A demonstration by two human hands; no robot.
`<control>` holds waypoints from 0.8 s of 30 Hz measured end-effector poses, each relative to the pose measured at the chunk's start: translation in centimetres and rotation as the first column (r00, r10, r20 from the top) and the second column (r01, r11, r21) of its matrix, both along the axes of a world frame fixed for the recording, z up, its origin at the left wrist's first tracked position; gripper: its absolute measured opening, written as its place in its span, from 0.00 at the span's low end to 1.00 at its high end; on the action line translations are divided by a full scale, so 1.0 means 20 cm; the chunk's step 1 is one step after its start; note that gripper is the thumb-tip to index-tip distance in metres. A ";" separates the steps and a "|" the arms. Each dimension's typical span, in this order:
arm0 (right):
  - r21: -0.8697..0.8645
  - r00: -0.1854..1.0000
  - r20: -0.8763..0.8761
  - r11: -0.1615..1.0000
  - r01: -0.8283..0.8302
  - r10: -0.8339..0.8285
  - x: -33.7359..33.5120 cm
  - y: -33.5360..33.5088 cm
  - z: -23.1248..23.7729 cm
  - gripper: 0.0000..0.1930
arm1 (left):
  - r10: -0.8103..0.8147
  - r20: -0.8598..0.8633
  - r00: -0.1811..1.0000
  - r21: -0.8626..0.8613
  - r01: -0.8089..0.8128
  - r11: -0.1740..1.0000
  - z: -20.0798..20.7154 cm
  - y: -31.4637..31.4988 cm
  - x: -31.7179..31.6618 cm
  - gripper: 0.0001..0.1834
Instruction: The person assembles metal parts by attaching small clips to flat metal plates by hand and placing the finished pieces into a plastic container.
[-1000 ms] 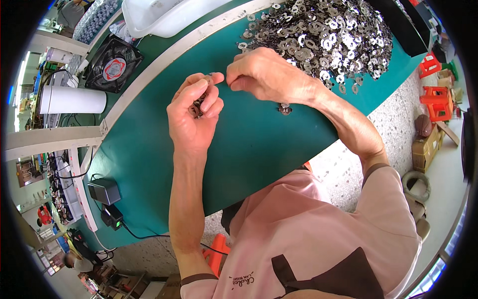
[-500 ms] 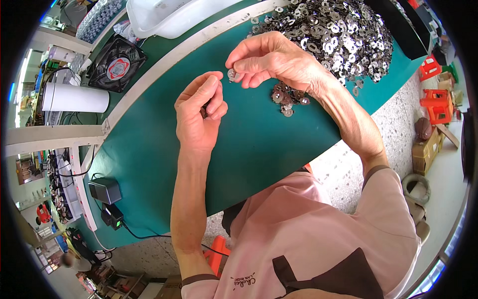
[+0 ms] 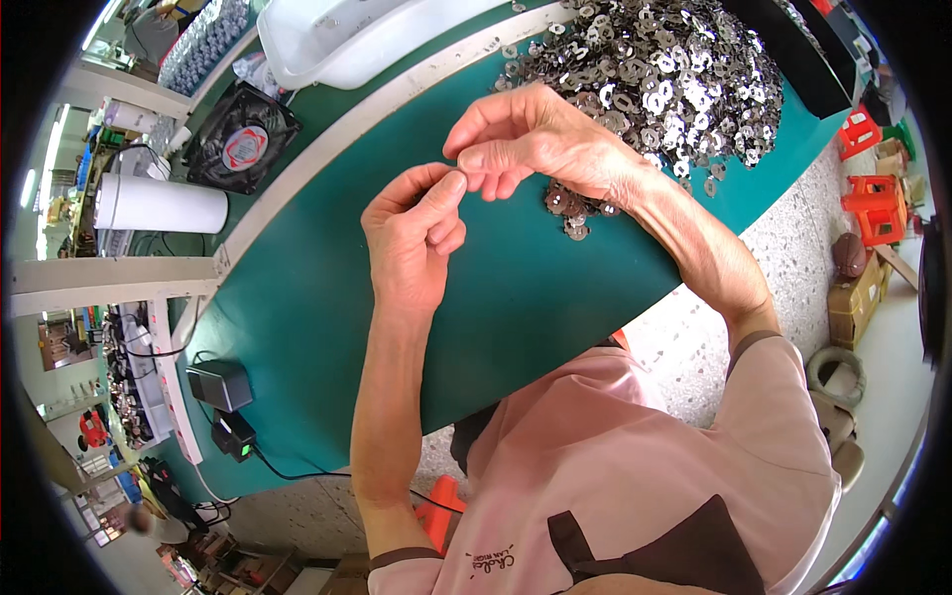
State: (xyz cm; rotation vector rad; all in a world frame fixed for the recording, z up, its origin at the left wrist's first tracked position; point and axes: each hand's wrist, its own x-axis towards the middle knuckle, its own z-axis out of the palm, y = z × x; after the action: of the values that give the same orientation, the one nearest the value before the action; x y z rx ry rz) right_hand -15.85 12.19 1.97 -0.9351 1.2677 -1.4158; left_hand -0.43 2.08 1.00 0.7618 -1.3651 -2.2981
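Observation:
My left hand (image 3: 415,238) is raised over the green table, thumb pressed against the bent forefinger; what lies in its grip is hidden. My right hand (image 3: 540,144) meets it fingertip to fingertip, pinching a small ring-like metal piece that the fingers now cover almost wholly. Under the right wrist lies a small cluster of metal pieces (image 3: 575,222), flat and dark. Beyond it rises a large heap of shiny flat metal pieces (image 3: 674,84), many of them ring-shaped with a hole.
A green tabletop (image 3: 526,307) carries the work, bordered by a white rail (image 3: 342,149). Past the rail are a white plastic tub (image 3: 342,59), a black fan (image 3: 238,139) and a white cylinder (image 3: 164,203). Black adapters (image 3: 220,385) with cords lie at the left; a black box (image 3: 803,59) stands far right.
My left hand has moved right until its fingertips meet the right hand's. The metal piece, seen at my right fingertips before, is now covered. The whole view has shifted slightly.

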 end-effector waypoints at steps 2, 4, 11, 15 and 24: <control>-0.021 1.000 -0.003 1.000 0.014 -0.014 -0.01 0.01 0.02 0.13 | 0.005 -0.011 1.000 0.087 -0.004 0.996 0.02 -0.01 0.00 0.05; -0.003 0.992 -0.049 0.994 0.113 -0.113 -0.02 0.01 0.03 0.13 | 0.044 -0.126 0.991 0.204 -0.018 0.979 0.05 -0.08 0.03 0.04; -0.015 0.988 -0.017 0.988 0.156 -0.156 -0.05 0.04 0.01 0.10 | 0.227 -0.214 0.950 0.214 -0.181 0.960 0.36 -0.45 -0.26 0.05; -0.031 0.994 -0.033 0.994 0.107 -0.108 -0.01 0.01 0.05 0.10 | 0.068 -0.073 0.995 -0.430 -0.093 0.898 0.51 -0.83 -0.43 0.16; -0.077 0.976 -0.131 0.983 0.165 -0.174 -0.07 0.03 0.03 0.07 | 0.084 -0.128 0.988 -0.144 -0.102 0.984 0.54 -0.87 -0.58 0.32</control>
State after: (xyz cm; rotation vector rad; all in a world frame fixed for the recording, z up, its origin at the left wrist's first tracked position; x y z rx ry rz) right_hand -17.24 12.87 2.61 -1.0022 1.4386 -1.5554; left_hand -12.09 -15.40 11.81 0.6142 -1.3985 -2.1055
